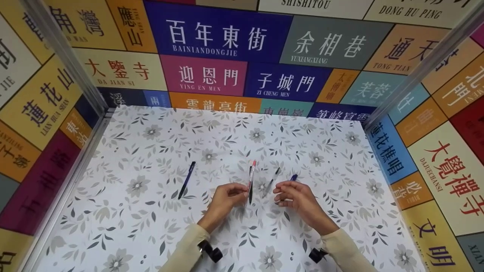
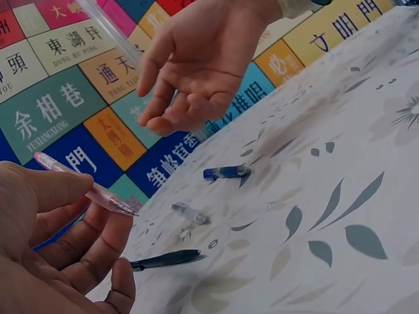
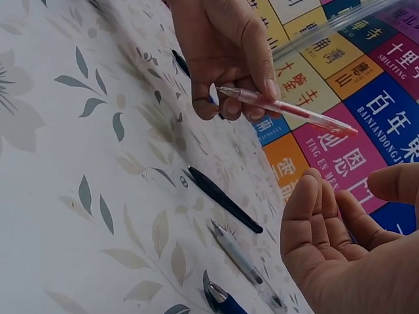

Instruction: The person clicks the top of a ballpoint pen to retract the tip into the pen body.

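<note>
My left hand [image 1: 225,199] pinches a clear pen with a pinkish-red tip [image 3: 294,111] between thumb and fingers, held above the table. Under it lies a black pen [image 2: 169,259]. To its right are a clear pen with a dark end [image 1: 271,182] and, just beyond my right hand [image 1: 297,196], a blue pen [image 2: 226,172]. The right hand hovers with loosely bent fingers and nothing in its grasp. Farther left on the table rests a dark blue and black pen [image 1: 186,180], apart from both hands.
A white table [image 1: 151,234] with a grey leaf and flower print fills the space below. Colourful panels with Chinese lettering [image 1: 219,34] stand at the back and both sides. Clear corner posts [image 1: 72,56] rise at the back edges.
</note>
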A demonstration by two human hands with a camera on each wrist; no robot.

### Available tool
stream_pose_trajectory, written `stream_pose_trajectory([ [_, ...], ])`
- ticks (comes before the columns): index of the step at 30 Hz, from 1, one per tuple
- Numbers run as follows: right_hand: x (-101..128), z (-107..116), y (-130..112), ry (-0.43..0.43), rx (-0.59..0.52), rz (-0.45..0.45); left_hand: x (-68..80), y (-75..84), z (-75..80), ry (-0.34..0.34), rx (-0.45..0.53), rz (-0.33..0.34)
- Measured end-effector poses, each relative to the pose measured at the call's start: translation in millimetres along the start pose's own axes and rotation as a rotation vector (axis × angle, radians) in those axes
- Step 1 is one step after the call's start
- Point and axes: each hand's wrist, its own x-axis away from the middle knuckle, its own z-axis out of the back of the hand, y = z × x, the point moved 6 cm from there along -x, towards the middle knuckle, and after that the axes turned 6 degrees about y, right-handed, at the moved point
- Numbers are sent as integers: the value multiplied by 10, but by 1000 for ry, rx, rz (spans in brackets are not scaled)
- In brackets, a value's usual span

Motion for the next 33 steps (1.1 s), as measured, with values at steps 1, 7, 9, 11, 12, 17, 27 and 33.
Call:
stream_pose_trajectory([
  [1, 6, -21, -15, -10, -3, 1, 12, 7, -20, -11, 9, -2],
  [7, 37, -136, -100, -68, -33, 1, 91, 34, -122, -71, 39, -16],
  [9, 43, -169, -127, -83, -48, 1, 115, 37, -149, -89, 44, -22],
  [11, 50, -199, -153, -97, -68, 3, 136, 39, -173, -106, 39, -28],
  [12, 52, -213, -164, -104, -78, 4, 143, 39, -185, -114, 37, -32],
  [17, 62, -269, -207, -136, -117, 15, 178, 53, -229, -145, 35, -38],
  [27, 60, -323, -242, -163, -126, 21, 218, 55, -267, -152, 16, -24],
  [33, 41, -360, -274, -156, -105, 20, 229, 67, -292, -161, 21, -17],
])
